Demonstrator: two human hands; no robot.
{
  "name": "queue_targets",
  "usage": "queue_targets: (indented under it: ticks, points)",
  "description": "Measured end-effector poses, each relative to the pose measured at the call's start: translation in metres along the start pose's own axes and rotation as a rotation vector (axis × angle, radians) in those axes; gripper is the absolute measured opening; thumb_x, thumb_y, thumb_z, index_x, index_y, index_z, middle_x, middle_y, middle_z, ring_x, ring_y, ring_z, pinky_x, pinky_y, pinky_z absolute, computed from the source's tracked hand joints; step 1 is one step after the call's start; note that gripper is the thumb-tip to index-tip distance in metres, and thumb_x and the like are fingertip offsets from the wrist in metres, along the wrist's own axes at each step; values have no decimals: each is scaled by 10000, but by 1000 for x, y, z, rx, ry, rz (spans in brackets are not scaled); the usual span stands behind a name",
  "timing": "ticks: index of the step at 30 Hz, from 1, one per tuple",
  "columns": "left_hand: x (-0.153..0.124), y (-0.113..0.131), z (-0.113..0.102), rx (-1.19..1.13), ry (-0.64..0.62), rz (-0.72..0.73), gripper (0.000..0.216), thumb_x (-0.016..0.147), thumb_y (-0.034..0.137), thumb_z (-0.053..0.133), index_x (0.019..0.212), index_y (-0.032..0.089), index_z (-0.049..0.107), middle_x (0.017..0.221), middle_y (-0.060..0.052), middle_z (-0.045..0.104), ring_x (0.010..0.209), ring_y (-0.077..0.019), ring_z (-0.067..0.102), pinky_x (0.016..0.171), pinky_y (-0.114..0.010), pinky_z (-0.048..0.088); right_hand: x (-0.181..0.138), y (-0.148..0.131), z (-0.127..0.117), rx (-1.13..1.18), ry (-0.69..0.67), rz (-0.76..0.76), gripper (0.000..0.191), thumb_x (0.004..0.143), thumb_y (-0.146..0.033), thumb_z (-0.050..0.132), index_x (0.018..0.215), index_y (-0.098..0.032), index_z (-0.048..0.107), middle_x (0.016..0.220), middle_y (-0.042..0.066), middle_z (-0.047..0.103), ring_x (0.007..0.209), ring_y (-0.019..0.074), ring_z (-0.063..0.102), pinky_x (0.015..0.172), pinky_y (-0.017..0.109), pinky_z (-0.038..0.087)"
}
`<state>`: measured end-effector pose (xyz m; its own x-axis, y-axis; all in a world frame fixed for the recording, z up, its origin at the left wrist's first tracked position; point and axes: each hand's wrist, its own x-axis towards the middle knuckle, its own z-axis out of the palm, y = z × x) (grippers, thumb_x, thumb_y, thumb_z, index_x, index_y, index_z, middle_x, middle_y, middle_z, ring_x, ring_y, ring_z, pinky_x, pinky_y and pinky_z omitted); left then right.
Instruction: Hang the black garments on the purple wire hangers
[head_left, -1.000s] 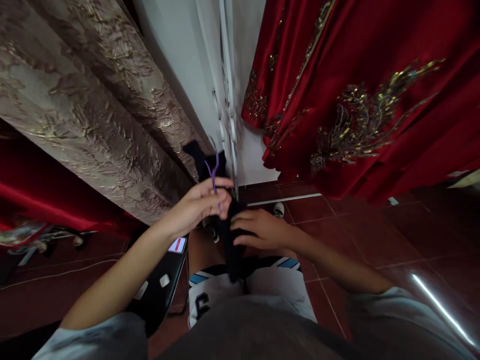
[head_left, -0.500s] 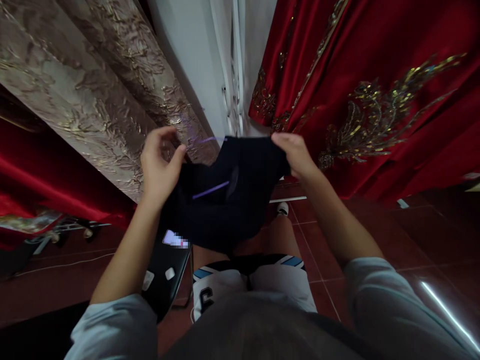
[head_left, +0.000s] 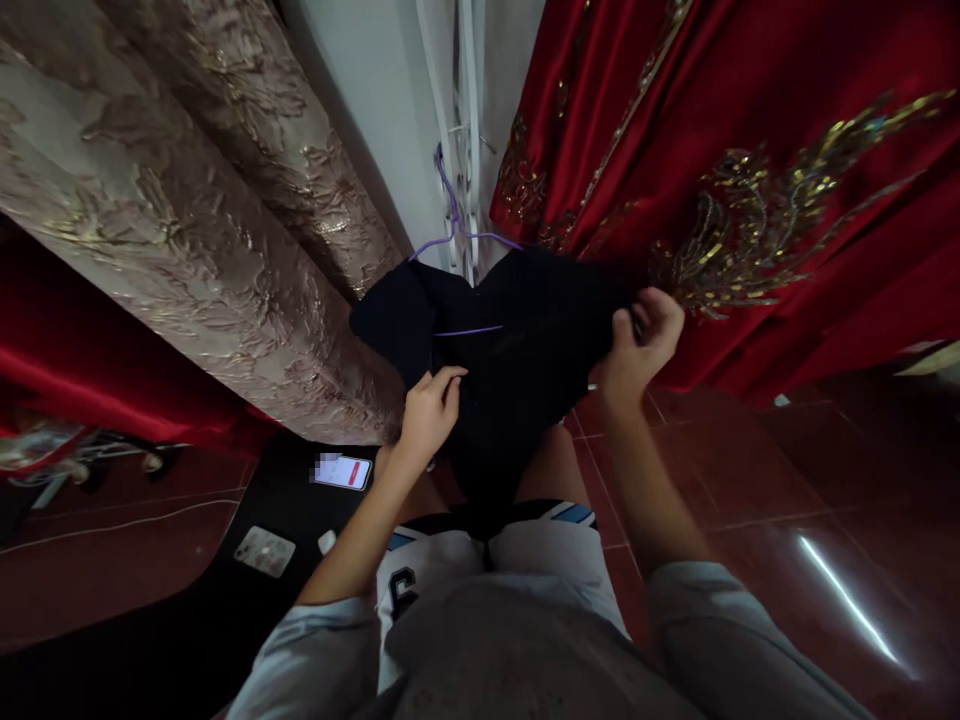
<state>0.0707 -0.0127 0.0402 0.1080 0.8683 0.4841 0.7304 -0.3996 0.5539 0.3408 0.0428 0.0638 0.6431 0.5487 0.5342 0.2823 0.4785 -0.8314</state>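
A black garment [head_left: 517, 350] hangs on a thin purple hanger [head_left: 454, 215], whose hook rests on a white rail [head_left: 461, 120] by the wall. My left hand [head_left: 429, 410] pinches the garment's front near its lower left part. My right hand [head_left: 637, 350] is closed on the garment's right shoulder edge. The cloth hangs down in front of my knees.
A gold-brown brocade curtain [head_left: 187, 210] hangs at the left. A red dress with gold embroidery [head_left: 750, 180] hangs at the right. A phone [head_left: 343, 470] and another flat item [head_left: 264, 551] lie on a black seat [head_left: 187, 600] at lower left. The floor is dark red tile [head_left: 787, 470].
The hanger's hook has gone up onto the white rail. My left hand has dropped from the top edge to the garment's front; my right hand has moved right along its shoulder.
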Motion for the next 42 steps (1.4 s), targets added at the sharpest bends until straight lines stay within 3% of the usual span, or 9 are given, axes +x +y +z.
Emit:
queue_targets:
  ticks: [2, 7, 14, 20, 24, 27, 30, 38, 42]
  points:
    - [-10, 15, 17, -184, 149, -65, 251, 986, 181, 569, 1207, 226, 680, 1017, -49, 706, 773, -142, 642, 765, -283, 542, -50, 3, 1, -160, 60, -2, 411, 866, -390, 704, 1204, -193, 575, 1247, 111, 607, 1133, 228, 589, 972, 406, 471]
    - [-29, 53, 43, -575, 293, -280, 350, 959, 199, 629, 1303, 257, 598, 776, 45, 528, 583, -77, 485, 586, -210, 459, -152, 1, 15, 62, -770, 548, 461, 934, -628, 514, 730, -216, 544, 626, -7, 537, 590, 156, 503, 570, 302, 421]
    - [-33, 58, 39, -664, 316, -367, 293, 966, 248, 642, 1253, 278, 595, 735, 43, 440, 605, -109, 429, 567, -254, 423, -139, -6, 11, 150, -1020, 804, 431, 891, -657, 528, 747, -257, 599, 641, 61, 606, 623, 246, 609, 533, 385, 497]
    - [-36, 55, 44, -662, 306, -366, 363, 986, 304, 593, 1336, 308, 496, 794, 28, 467, 609, -115, 450, 605, -262, 474, -136, -3, 5, 174, -976, 705, 308, 883, -515, 624, 709, -265, 583, 703, 47, 635, 628, 217, 574, 552, 374, 472]
    - [-48, 27, 54, -767, 347, -361, 580, 968, 313, 582, 1456, 308, 269, 1116, -52, 601, 933, -143, 659, 892, -306, 559, -136, -5, 9, 122, -976, 737, 324, 888, -504, 625, 666, -269, 623, 622, 36, 617, 506, 168, 457, 485, 345, 370]
    - [-51, 7, 57, -743, 103, -349, 275, 893, 272, 651, 1129, 208, 525, 940, -34, 642, 913, -163, 669, 880, -306, 547, -130, -12, 16, 68, -1086, 811, 331, 864, -483, 637, 633, -246, 653, 545, 41, 620, 422, 136, 419, 439, 308, 303]
    - [-43, -1, 57, -714, 43, -347, 85, 877, 223, 612, 836, 183, 550, 766, -5, 609, 770, -140, 631, 775, -273, 523, -109, -25, 31, 101, -1153, 796, 304, 849, -406, 640, 627, -204, 688, 521, 59, 639, 383, 116, 428, 411, 271, 269]
    - [-25, -1, 77, -468, -75, -293, 164, 877, 195, 636, 735, 181, 555, 720, 3, 608, 722, -127, 601, 735, -282, 499, -17, -85, 99, 333, -839, 543, 398, 924, -550, 605, 783, -178, 623, 600, 14, 637, 395, 58, 439, 363, 182, 229]
    - [7, 15, 37, -525, -108, -164, 121, 938, 203, 604, 1044, 180, 660, 895, -27, 709, 849, -137, 677, 842, -313, 527, -14, -100, 98, 354, -892, 485, 439, 931, -595, 610, 779, -184, 594, 574, -12, 597, 396, 48, 454, 360, 162, 267]
